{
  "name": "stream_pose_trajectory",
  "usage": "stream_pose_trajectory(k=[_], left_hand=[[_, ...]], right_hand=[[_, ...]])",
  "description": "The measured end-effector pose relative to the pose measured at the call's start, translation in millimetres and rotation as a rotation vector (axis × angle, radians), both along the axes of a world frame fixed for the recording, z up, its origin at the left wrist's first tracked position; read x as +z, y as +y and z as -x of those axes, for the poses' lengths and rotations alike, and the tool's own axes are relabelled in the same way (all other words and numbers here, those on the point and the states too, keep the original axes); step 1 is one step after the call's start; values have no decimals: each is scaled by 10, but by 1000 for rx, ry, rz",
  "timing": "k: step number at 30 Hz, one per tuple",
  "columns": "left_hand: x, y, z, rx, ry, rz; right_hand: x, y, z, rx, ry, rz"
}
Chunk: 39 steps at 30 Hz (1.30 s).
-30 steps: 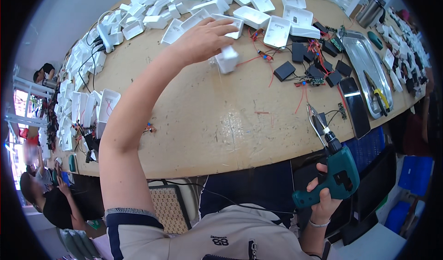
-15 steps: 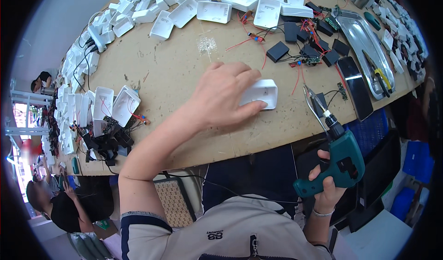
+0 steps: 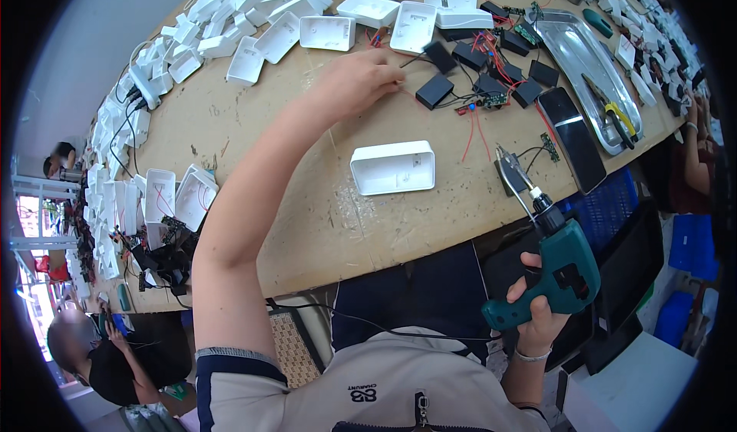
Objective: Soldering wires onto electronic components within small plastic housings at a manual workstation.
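My left hand (image 3: pixel 372 81) is closed at the near left of the tangle of electronics, pinching thin wires. A black wire runs from its fingers to a black box (image 3: pixel 440 57), which looks tilted up; whatever board sits inside the fingers is hidden. Nearer to me, an open white plastic case (image 3: pixel 393 173) lies hollow side up, with nothing touching it. My right hand (image 3: pixel 541 317) is wrapped round the handle of a green soldering gun (image 3: pixel 570 275). Its metal tip and thin feed tube point up and left, over the table's front edge beside a small black part.
Piles of white cases (image 3: pixel 253 6) fill the far left. Black boxes with red-wired boards (image 3: pixel 491 87) lie right of centre. Beyond them are a phone (image 3: pixel 572 140) and a metal tray (image 3: pixel 556 29) with yellow-handled pliers (image 3: pixel 620 117). More wired cases (image 3: pixel 160 194) stand left. Other people sit nearby.
My left hand has let go of the white case and moved away to the wires, shifting a black box. The case now stands alone. My right hand still holds the soldering gun.
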<state>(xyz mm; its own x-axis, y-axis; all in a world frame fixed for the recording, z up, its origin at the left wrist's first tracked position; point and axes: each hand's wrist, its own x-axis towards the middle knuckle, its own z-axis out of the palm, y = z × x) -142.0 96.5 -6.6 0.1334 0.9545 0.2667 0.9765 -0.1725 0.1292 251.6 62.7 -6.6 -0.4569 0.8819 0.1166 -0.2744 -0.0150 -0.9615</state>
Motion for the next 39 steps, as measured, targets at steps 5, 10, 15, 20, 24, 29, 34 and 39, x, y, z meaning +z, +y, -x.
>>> stream_pose_trajectory(k=[5,10,15,20,24,29,34,39], left_hand=[[200,-797,-171,460,-77,19],[446,-1354,-508,801,-496,241],[481,-1636,-567,771,-241,186],[348,-1555,-414,579,-22,28],[238,-1418,-534,619,-264,124],[142,-1383,-610,657,-481,88],[186,-1376,-563,671,-514,185],[151,-1494,-587,658,-437,235]], right_hand=[[-50,54,-18,33,-1,-10],[-43,77,51,39,-6,-105],[-37,63,85,112,8,-136],[21,-29,192,56,-1,-109],[14,-21,167,152,4,-119],[30,-14,202,165,9,-111],[28,5,282,202,24,-95],[-35,41,326,296,194,88]])
